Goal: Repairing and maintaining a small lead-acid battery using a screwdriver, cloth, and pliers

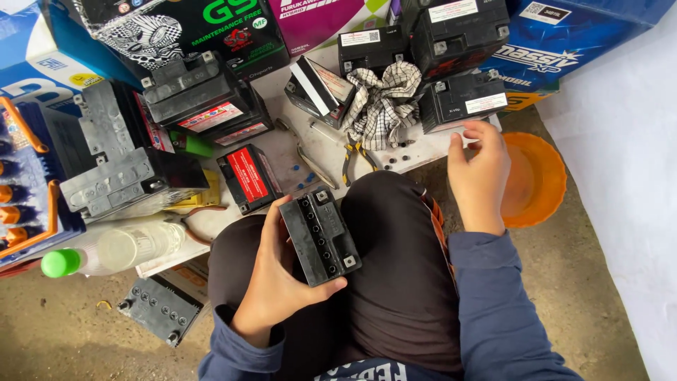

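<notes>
My left hand [275, 282] grips a small black battery [321, 238] from below and rests it on my lap, its top row of filler holes facing up. My right hand [481, 173] reaches forward over my knee to the edge of a white board [296, 152], fingers slightly curled near another black battery [462, 101] with a white label. Whether something tiny sits between its fingers cannot be told.
Several black batteries [204, 92] crowd the board, plus a checked cloth [384, 99], yellow-handled pliers [356, 156], small black caps [395, 161] and a red-labelled battery [248, 178]. An orange bowl [539, 180] lies right; a green-capped plastic bottle [113, 250] lies left.
</notes>
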